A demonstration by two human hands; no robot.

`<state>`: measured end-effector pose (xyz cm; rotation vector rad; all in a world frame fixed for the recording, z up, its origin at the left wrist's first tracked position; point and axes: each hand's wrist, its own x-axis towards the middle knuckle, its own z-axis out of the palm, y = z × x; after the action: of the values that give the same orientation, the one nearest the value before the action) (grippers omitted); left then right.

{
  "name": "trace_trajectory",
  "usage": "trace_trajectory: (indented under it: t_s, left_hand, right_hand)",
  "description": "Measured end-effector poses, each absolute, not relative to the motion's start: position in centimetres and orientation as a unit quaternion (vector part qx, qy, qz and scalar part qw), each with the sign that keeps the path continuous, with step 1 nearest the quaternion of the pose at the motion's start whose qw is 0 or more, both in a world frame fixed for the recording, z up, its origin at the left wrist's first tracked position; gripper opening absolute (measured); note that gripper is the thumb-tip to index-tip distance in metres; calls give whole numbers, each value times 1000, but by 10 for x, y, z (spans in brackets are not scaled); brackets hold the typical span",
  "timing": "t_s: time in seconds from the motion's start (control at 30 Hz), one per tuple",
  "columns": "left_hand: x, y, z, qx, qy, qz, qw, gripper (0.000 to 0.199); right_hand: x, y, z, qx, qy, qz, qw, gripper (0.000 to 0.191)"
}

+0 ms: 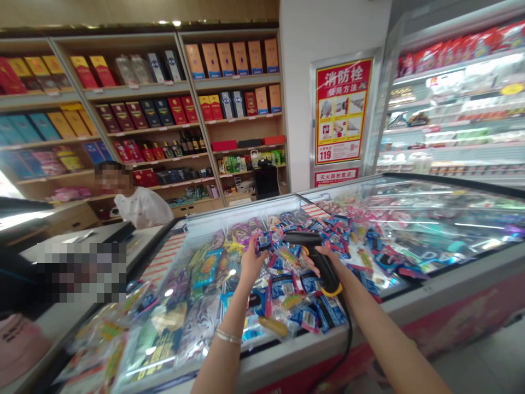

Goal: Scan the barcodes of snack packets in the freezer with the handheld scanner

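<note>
My right hand [328, 261] grips a black handheld barcode scanner [315, 253] by its handle, which has a yellow ring at its base. A black cord runs down from that handle. In my left hand [253, 258] is a small blue snack packet [264, 241] with a white barcode label, pinched at its edge. The scanner's head points left toward this packet, with a short gap between them. Below both hands, many more blue and pink packets [283, 284] lie loose on the freezer's glass top [192, 235]. Some clear-wrapped yellow items [273, 326] are among them.
A person in a white shirt [143, 208] is behind the checkout counter [150, 241] at left. A pink cap-like thing [20, 345] sits at lower left. Shelves of boxed bottles [143, 112] line the back wall. A lit refrigerated shelf [459, 120] stands at right.
</note>
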<state>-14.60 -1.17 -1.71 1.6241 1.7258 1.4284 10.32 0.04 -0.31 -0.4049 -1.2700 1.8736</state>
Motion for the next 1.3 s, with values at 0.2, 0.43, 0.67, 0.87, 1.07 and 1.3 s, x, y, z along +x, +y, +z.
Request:
trace_trajectory:
  t_s: [0.2,0.43,0.67,0.87,1.07,1.3]
  left_hand:
    - [-139,-16,-13,591,615,488,186,54]
    - [-133,-22,-6,602,629,460,172,54]
    - [-132,-24,-4,598,641,453,161,54]
    - [-133,-23,-5,599,630,459,182,55]
    - [-134,-21,-7,604,618,468,185,57]
    - [-136,-15,-17,602,621,469,178,56]
  right_hand:
    - [103,-1,-3,-177,-549,706,411,41]
    - [104,2,-9,-180,-582,679,410,41]
    - [105,3,-11,-165,-568,696,406,39]
    - [104,-4,-5,-172,-561,700,407,37]
    - [104,-8,-1,-189,-551,707,401,36]
    - [104,-3,-7,-180,-549,712,400,39]
